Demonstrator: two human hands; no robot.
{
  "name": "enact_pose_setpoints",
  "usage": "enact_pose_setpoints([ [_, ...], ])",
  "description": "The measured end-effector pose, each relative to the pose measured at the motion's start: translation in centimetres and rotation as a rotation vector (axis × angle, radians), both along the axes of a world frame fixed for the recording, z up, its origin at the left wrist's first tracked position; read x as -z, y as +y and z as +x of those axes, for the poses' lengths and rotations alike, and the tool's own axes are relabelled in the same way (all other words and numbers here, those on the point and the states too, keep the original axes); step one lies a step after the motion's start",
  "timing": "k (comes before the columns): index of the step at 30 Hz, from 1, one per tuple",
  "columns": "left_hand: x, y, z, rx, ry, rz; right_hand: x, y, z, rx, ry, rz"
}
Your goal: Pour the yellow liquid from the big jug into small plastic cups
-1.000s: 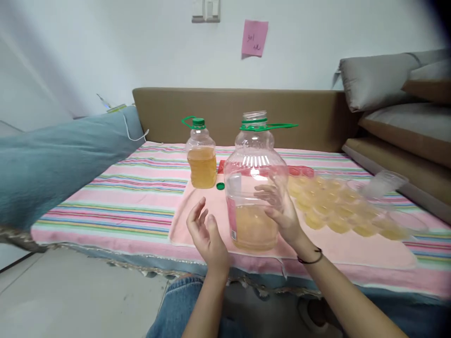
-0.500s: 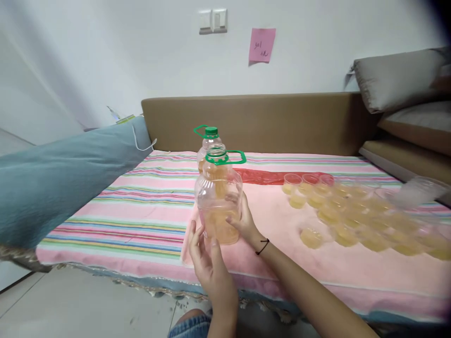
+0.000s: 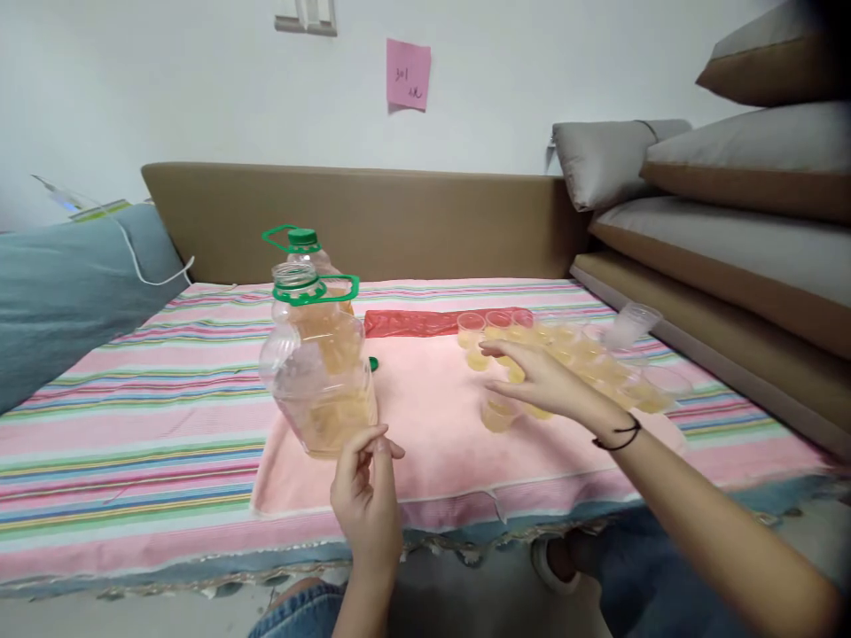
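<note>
My left hand [image 3: 365,496] has its fingers curled in loosely toward the thumb, with nothing in them. Just beyond it stands a large clear plastic bottle [image 3: 325,381], uncapped, with a green handle ring and pale yellow liquid in its lower part. My right hand [image 3: 538,381] is open, thumb and fingers apart, in front of rows of clear plastic cups [image 3: 585,354] holding yellow liquid. The nearest cup [image 3: 498,415] stands just below its fingers, and I cannot tell whether they touch. A green cap [image 3: 373,363] lies beside the bottle.
Behind the first bottle stands a second bottle [image 3: 302,239] with its green cap on. A red plastic strip [image 3: 412,323] lies behind the pink cloth [image 3: 425,425]. Tilted cups [image 3: 631,323] lie at the far right of the rows. Stacked cushions [image 3: 724,239] rise on the right.
My right hand has left the bottle and moved right to the cups. My left hand has drawn its fingers in beside the bottle. The view has turned right.
</note>
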State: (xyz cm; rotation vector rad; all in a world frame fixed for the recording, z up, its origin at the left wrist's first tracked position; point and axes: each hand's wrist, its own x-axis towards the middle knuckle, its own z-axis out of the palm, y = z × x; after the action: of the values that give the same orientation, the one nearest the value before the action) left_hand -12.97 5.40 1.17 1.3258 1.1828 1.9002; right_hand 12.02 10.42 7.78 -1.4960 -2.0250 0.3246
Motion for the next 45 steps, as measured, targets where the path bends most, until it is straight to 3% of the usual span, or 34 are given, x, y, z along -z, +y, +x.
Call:
enact_pose_setpoints([
  [3, 0.2, 0.9, 1.7, 0.275, 0.103, -0.198, -0.4, -0.5, 4.2, -0.063, -0.156, -0.12],
  [5, 0.6, 1.5, 3.0, 0.444, 0.205, -0.322, 0.2, -0.4, 5.4, -0.106, -0.212, -0.159],
  [7, 1.1, 2.0, 4.4, 0.518, 0.314, -0.391, 1.0, -0.2, 5.5, -0.141, -0.238, -0.174],
  [13, 2.0, 2.3, 7.1, 0.542, 0.468, -0.376, 1.7, 0.7, 4.2, -0.203, -0.215, -0.205],
  [23, 1.4, 2.4, 7.3, 0.574, 0.469, -0.431, 2.1, 1.3, 3.9, -0.225, -0.169, -0.214],
  [32, 1.3, 2.3, 7.2, 0.572, 0.453, -0.434, 1.3, 2.9, 4.6, -0.068, -0.122, -0.144],
  [45, 1.3, 2.2, 7.1, 0.574, 0.446, -0.417, 2.5, 4.8, 3.9, 0.181, -0.162, -0.068],
])
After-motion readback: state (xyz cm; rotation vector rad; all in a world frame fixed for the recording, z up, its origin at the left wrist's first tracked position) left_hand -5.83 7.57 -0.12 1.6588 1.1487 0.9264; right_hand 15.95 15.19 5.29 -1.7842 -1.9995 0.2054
